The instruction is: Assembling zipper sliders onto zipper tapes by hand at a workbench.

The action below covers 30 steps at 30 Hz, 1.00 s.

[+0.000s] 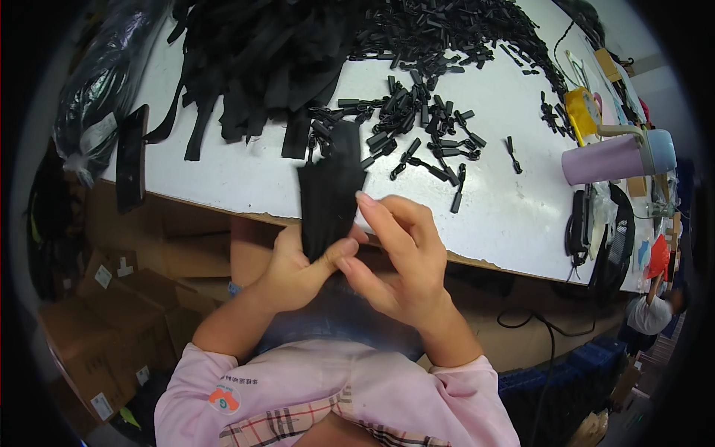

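A bundle of flat black fabric strips (326, 201) stands up from my left hand (290, 272) at the table's front edge. The left fingers and thumb are closed around its lower end. My right hand (408, 261) is just to the right of the bundle, with thumb and index finger spread apart and nothing visible between them. Its index fingertip is close to the strips' right edge; whether it touches them I cannot tell. Beyond the hands, loose black zipper pulls (421, 112) lie scattered. A large heap of black strips (261, 59) lies at the far left.
More zipper pulls (447, 30) form a big pile at the back of the white table (506, 216). To the right lie a lilac tumbler (603, 160) and a yellow tape roll (582, 112). Cardboard boxes (112, 320) are at the lower left; a dark cable (547, 328) hangs below the table.
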Available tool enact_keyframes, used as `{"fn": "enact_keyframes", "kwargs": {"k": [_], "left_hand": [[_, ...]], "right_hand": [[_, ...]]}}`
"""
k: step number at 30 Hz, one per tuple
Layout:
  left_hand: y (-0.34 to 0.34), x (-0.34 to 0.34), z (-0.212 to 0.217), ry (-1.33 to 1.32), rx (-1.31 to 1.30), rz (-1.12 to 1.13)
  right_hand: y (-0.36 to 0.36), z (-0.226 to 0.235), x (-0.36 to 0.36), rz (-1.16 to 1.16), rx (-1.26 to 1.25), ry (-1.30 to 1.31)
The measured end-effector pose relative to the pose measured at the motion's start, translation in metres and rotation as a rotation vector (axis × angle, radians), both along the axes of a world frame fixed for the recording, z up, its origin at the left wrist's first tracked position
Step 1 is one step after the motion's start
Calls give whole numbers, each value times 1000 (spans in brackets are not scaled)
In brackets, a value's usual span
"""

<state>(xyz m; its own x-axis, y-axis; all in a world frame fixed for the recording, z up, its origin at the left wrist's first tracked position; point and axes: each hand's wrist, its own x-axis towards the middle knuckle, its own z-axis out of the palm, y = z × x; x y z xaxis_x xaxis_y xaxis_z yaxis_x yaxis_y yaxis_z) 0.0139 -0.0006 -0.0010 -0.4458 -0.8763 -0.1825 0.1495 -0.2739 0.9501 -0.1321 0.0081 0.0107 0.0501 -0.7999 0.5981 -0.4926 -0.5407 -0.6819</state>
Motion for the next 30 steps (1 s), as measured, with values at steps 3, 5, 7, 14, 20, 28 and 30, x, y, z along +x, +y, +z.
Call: {"fn": "enact_keyframes", "kwargs": {"k": [3, 5, 7, 14, 20, 28, 30], "left_hand": [[4, 0, -7, 36, -41, -13], [4, 0, -7, 82, 64, -26], [3, -1, -6, 176, 10, -39], [3, -11, 2, 227, -54, 114], [11, -13, -1, -6, -314, 160], [15, -17, -9, 136, -236, 225], [9, -13, -8, 126, -174, 165]], "right_hand": [[-1, -5, -1, -3, -42, 64], [1, -4, -3, -6, -101, 115], [5, -6, -4, 23, -21, -3], [17, -9, -8, 326, 647, -681], [18, -15, -6, 316, 758, -833], [15, -7, 1, 434, 1034, -1168], [16, -3, 7, 177, 567, -663]]}}
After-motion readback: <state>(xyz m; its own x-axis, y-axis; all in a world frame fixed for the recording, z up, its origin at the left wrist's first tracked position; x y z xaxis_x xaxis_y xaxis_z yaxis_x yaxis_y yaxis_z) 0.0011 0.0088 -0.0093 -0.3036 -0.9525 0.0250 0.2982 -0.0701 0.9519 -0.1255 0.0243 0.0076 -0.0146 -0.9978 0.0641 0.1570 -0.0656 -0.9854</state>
